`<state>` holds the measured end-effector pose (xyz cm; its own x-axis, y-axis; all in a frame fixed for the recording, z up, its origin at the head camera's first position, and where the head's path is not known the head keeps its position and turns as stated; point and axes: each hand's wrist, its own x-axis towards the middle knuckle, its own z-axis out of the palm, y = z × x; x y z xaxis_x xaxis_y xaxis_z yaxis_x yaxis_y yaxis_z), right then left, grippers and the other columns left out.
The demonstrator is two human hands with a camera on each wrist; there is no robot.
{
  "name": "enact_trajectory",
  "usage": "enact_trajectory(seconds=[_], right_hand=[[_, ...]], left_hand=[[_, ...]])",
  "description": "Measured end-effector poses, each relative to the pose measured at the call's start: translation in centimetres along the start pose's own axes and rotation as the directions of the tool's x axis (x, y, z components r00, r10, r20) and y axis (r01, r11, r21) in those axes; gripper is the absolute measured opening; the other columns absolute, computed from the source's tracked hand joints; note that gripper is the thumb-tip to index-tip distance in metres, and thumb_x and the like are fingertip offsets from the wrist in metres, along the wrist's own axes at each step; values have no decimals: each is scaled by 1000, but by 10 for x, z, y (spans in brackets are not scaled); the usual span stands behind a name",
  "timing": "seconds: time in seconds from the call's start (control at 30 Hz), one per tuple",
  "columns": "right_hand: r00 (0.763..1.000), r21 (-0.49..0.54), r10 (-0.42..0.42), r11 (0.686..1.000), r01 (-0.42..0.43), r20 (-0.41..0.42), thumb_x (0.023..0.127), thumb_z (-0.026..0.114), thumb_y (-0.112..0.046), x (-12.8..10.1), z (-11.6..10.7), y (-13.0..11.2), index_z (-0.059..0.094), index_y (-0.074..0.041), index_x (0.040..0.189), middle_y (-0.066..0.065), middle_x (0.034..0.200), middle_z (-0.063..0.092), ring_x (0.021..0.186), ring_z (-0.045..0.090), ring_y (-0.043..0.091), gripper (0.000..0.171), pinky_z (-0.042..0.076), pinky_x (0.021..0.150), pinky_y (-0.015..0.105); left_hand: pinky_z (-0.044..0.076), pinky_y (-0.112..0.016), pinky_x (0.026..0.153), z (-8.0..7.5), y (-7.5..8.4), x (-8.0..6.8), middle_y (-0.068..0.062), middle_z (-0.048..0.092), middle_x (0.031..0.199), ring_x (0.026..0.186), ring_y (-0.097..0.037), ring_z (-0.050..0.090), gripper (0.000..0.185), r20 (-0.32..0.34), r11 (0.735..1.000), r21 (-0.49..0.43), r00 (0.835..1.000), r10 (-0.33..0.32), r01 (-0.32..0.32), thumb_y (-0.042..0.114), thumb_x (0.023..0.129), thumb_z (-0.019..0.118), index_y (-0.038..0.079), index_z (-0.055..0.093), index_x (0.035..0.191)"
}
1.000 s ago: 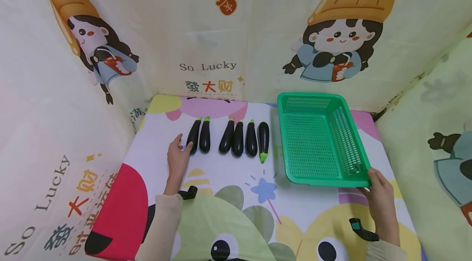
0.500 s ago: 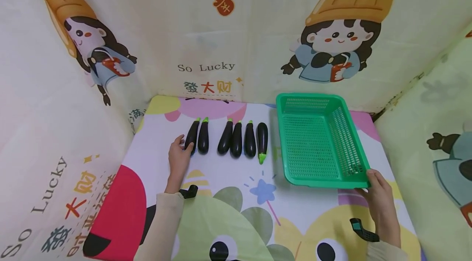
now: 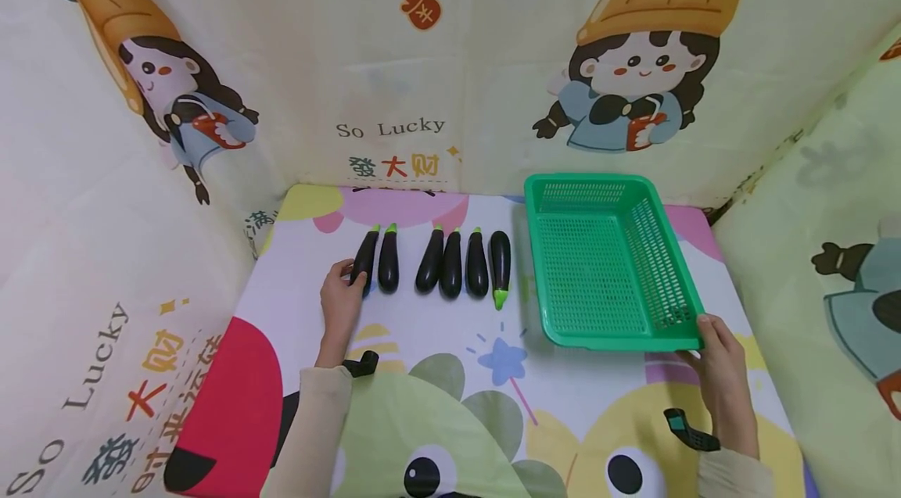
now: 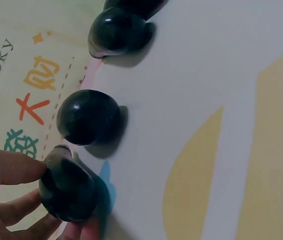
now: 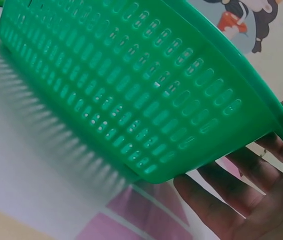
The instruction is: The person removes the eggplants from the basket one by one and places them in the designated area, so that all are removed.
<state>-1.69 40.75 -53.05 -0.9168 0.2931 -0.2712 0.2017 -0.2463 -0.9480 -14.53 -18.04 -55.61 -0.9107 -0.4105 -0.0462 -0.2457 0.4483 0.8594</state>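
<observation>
Beside five more eggplants [image 3: 451, 274], left grip [image 3: 341, 302] pinches eggplant [image 3: 364, 263]; right grip [image 3: 719, 361] clasps basket [image 3: 680, 302]

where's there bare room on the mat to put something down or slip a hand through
Free: the near mat between the left hand and right hand, below the eggplants; the gap between the second and third eggplant; the basket floor. Crowded: the four right eggplants, tight together beside the basket.

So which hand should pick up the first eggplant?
Probably the left hand: its fingers already curl round the leftmost eggplant. The right hand is busy holding the green basket.
</observation>
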Motion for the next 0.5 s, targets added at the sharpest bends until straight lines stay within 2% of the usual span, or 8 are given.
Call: enact_trajectory(seconds=[0.13,0.27,0.5], right_hand=[[1000,22,-15,1000,15,18,109,53,-31,2,0,1,67,-16,112,-12,99,74,86,70,3,21,58,71,21],[1000,19,-14,1000,14,17,109,52,-32,1,0,1,66,-16,114,-13,100,75,88,70,2,22,58,70,20],[1000,-13,8,1000,-9,-14,109,51,-37,-2,0,1,64,-15,122,-16,107,73,93,69,1,28,57,72,18]], left_hand=[[44,-39,90,-7,3,-3,-23,64,137,108,-37,61,43,-21,999,-42,1000,-17,16,15,100,64,3,60,141],[43,-29,83,-11,14,-9,-20,65,137,106,-33,62,42,-15,996,-85,1000,-10,9,17,100,65,6,61,141],[44,-26,85,-11,40,-20,-15,65,139,111,-33,62,42,108,988,-152,993,38,-21,17,99,67,11,62,140]])
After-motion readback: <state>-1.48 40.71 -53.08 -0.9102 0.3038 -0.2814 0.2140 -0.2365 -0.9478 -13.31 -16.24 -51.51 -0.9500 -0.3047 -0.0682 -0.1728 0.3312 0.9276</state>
